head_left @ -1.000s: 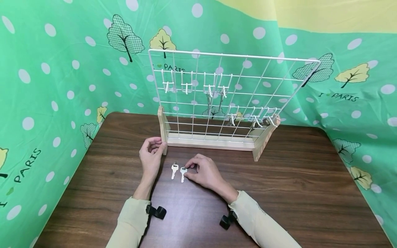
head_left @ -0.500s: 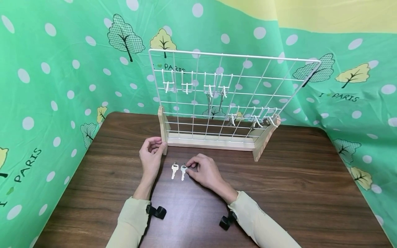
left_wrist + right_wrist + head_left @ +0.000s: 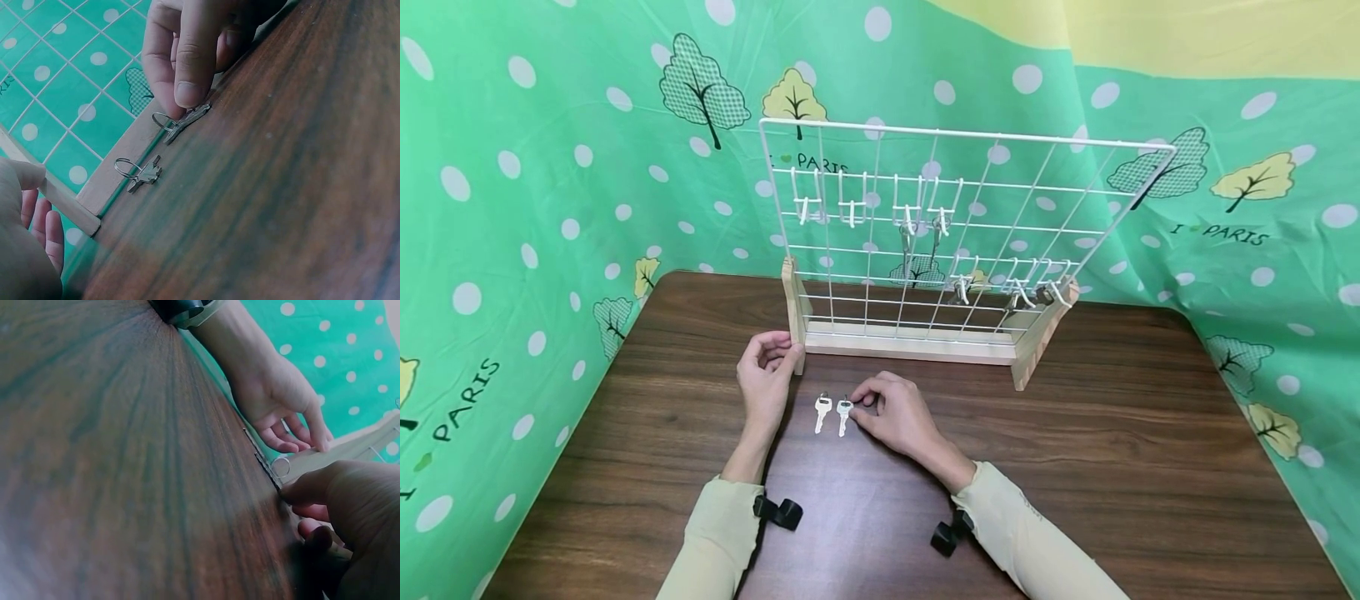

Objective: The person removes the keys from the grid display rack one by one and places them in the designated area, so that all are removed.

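Two silver keys, each with a small ring, lie side by side on the table. The right-hand key is at the fingertips of my right hand, whose thumb and forefinger pinch it near its head. In the left wrist view the other key lies apart, touched by no hand. My left hand grips the left wooden leg of a white wire grid rack, thumb in front and fingers curled beside it. In the right wrist view my right hand's fingers partly hide the key it pinches.
White hooks hang on the grid in two rows. Two upper-left hooks are bare; keys hang from the other upper ones. Lower hooks also carry metal keys. A wooden crossbar joins the legs. A green patterned cloth surrounds the brown table.
The right-hand key has shifted slightly away from me, and my right thumb has moved up along its edge. My left hand stays on the leg.
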A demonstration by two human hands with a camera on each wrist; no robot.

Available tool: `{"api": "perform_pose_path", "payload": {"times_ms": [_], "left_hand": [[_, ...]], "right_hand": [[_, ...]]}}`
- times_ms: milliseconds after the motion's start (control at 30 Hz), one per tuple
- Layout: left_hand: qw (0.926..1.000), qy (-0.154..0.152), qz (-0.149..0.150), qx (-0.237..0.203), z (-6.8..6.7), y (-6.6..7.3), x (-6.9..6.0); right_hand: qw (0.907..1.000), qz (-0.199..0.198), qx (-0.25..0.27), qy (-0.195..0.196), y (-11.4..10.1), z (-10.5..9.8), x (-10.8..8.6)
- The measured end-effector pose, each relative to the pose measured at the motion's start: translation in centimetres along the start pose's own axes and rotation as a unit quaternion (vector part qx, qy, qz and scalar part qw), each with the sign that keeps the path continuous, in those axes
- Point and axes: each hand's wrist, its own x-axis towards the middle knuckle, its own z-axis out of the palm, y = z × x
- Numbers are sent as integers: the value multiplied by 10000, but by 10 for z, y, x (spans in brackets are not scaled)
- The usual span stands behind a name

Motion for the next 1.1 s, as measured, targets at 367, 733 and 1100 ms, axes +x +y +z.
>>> {"api": "perform_pose_path", "payload": {"times_ms": [367, 733, 1100], "left_hand": [[10000, -19, 41, -52, 0, -1, 0], [10000, -34, 32, -71, 1, 0, 0], [9999, -5, 32, -98, 0, 0, 0]], "right_hand": [[9988, 161, 459, 47, -5, -6, 2], [9916, 684, 1095, 66, -15, -16, 6], [9802, 704, 1795, 438, -31, -32, 11]]}}
